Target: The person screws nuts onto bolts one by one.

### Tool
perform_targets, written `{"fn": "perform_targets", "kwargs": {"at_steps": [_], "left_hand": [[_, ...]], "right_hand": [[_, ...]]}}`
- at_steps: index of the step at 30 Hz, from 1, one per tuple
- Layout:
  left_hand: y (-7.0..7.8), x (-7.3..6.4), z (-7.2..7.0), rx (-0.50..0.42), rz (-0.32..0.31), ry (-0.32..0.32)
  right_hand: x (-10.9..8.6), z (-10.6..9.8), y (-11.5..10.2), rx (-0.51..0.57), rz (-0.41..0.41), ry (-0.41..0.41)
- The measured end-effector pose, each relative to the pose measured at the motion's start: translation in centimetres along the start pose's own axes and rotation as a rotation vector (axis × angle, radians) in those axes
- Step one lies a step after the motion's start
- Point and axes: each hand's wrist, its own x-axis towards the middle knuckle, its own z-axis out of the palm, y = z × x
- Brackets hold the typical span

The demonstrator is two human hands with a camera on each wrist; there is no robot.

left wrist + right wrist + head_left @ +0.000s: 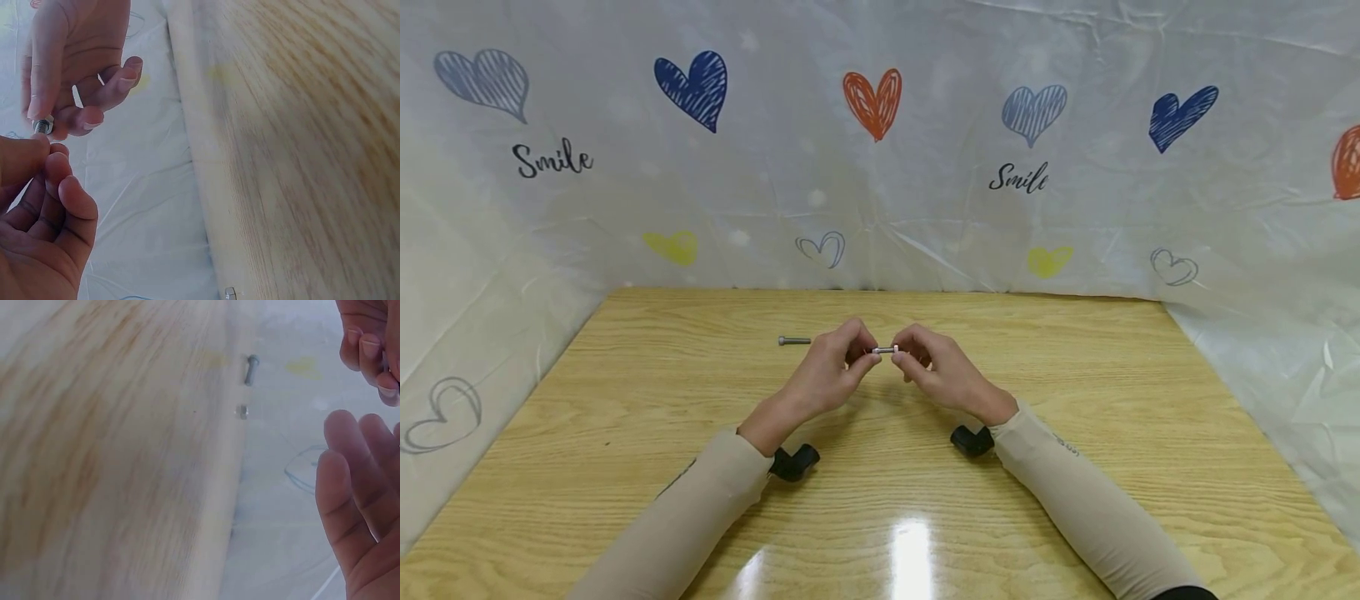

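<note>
Both hands meet over the far half of the table, with a small metal bolt (884, 350) between them. My left hand (829, 367) pinches one end of the bolt between thumb and fingertips. A hex nut (896, 348) sits at the bolt's other end, pinched by the thumb and fingertips of my right hand (942, 367). In the left wrist view the bolt's thread (41, 127) shows at the nut (49, 123), between the two hands. The bolt's left end is hidden by the left fingers.
A second bolt (793, 340) lies on the wooden table (880, 467) left of my left hand. Near it in the right wrist view lies a loose nut (243, 412). A white sheet (925, 208) printed with hearts hangs along the table's back and sides.
</note>
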Motion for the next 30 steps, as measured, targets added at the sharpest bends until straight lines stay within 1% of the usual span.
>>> {"fn": "perform_targets", "kwargs": {"at_steps": [5,9,12,17,21,30], "left_hand": [[0.04,-0.06,-0.09,0.002,-0.004,0.001],[0.03,-0.08,-0.07,0.001,0.003,0.008],[0.03,-0.11,-0.04,-0.005,0.0,0.01],[0.1,-0.15,-0.06,0.003,-0.013,0.008],[0.06,-0.16,-0.02,0.012,-0.016,0.01],[-0.05,-0.11,0.09,0.024,-0.003,0.018]], "right_hand": [[-0.01,-0.06,0.05,-0.009,0.031,-0.012],[0.01,-0.05,0.12,-0.036,0.03,0.003],[-0.04,-0.05,0.11,-0.047,0.026,0.015],[-0.08,0.01,-0.05,-0.027,0.009,0.027],[-0.02,0.09,-0.15,-0.015,-0.004,0.025],[-0.03,0.18,-0.06,0.006,-0.026,0.008]]}}
